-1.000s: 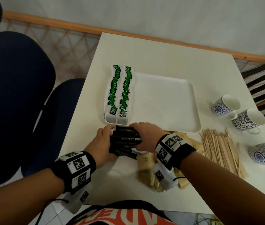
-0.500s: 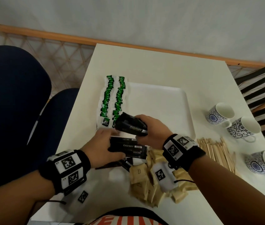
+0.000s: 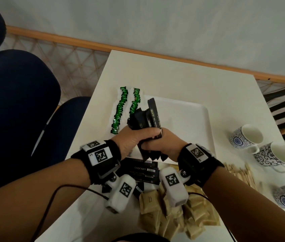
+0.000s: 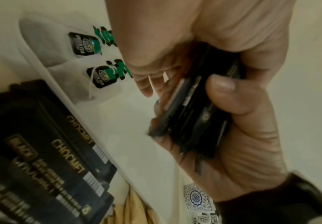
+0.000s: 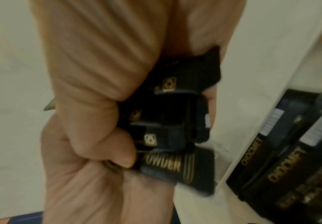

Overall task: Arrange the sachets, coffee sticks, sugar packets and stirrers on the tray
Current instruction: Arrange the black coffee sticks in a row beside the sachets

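We record a white table (image 3: 173, 72) carrying all items, with two dark blue chairs (image 3: 16, 105) at its nine o'clock side. On the table lies a white tray (image 3: 190, 123), flat, its near edge just beyond the person's wrists. Along the tray's nine o'clock edge we note two rows of green-and-white sachets (image 3: 120, 110), overlapping and running from six toward twelve o'clock. At three o'clock of the tray, well apart from it, stand three blue-patterned cups (image 3: 246, 138) on the table. At six o'clock of the tray, on the table, we find a heap of tan sugar packets (image 3: 182, 217), and at roughly four o'clock a spread of wooden stirrers (image 3: 239, 173). A loose stack of black coffee sticks (image 3: 141, 172) lies on the table just beside the tray's near edge, partly hidden by the wrist cameras. Above the tray's near left quarter, both hands clasp one bundle of black coffee sticks (image 3: 147, 119), held upright to slightly tilted, its upper ends fanned toward twelve o'clock beside the sachet rows. The left hand (image 3: 131, 138) wraps the bundle from nine o'clock, thumb laid across its front. The right hand (image 3: 164, 142) closes on it from three o'clock, fingers curled tight around the lower ends, as the right wrist view confirms. We cannot tell whether the bundle's lower ends touch the tray.
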A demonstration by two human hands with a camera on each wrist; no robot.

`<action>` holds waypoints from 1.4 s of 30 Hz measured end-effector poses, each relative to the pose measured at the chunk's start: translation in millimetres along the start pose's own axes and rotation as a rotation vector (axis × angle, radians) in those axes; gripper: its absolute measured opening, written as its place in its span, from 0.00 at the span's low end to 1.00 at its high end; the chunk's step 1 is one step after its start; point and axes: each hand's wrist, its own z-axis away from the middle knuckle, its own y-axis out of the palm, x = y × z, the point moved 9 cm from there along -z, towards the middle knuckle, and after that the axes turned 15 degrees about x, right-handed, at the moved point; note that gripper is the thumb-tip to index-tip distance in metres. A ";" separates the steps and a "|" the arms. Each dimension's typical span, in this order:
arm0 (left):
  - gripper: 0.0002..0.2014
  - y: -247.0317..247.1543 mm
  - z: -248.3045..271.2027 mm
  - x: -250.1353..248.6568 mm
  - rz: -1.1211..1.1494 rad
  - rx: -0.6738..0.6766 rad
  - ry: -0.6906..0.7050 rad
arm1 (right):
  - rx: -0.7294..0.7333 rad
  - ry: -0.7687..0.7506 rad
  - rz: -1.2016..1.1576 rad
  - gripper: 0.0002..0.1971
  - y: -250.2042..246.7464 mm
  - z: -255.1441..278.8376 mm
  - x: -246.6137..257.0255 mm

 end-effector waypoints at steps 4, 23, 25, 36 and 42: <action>0.23 0.0 -9.5 9.4 0.046 0.014 -0.061 | 0.054 -0.003 -0.010 0.11 1.8 -5.5 -8.3; 0.06 -31.2 -40.1 17.0 0.178 -0.186 -0.106 | -0.219 0.019 0.064 0.09 -66.0 -8.8 -26.4; 0.05 -35.5 -41.8 17.0 0.145 -0.216 -0.107 | -0.238 -0.033 0.010 0.09 -72.7 -12.3 -23.4; 0.12 -61.2 -38.2 20.7 0.388 -0.326 -0.128 | -0.462 -0.310 0.593 0.22 -104.1 -7.4 -17.9; 0.05 -53.6 -39.8 27.8 0.445 -0.251 -0.179 | -0.533 -0.401 0.760 0.21 -96.2 -2.9 -9.6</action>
